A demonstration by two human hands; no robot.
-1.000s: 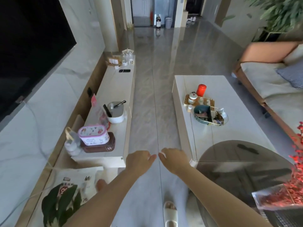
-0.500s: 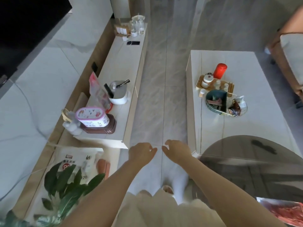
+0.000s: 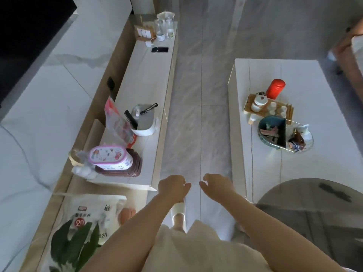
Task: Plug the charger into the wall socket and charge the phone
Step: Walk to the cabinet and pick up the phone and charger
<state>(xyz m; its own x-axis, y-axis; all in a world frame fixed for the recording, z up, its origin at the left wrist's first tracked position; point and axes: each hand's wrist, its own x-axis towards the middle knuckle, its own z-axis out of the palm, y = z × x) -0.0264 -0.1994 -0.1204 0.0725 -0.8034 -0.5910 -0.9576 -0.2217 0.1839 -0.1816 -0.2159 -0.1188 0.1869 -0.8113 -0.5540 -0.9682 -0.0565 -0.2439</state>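
Observation:
A dark phone [image 3: 159, 49] lies flat at the far end of the long white TV cabinet [image 3: 145, 79], with a thin white cable and a small white charger block [image 3: 148, 44] just left of it. A black wall socket [image 3: 110, 83] sits on the wooden back panel, halfway along the cabinet. My left hand [image 3: 172, 187] and my right hand [image 3: 215, 185] hang low over the floor aisle, close together, fingers loosely curled and holding nothing. Both are far from the phone.
On the cabinet stand a white bowl with a remote [image 3: 144, 120], a pink tissue box [image 3: 110, 157] and glassware [image 3: 165, 24]. A white coffee table [image 3: 324, 154] at right carries a red canister [image 3: 275, 88], a tea tray and a snack basket. A grey tiled aisle [image 3: 196, 114] runs between them.
The view has tilted down and moved forward along the aisle. Both hands stay close together in front of me, holding nothing.

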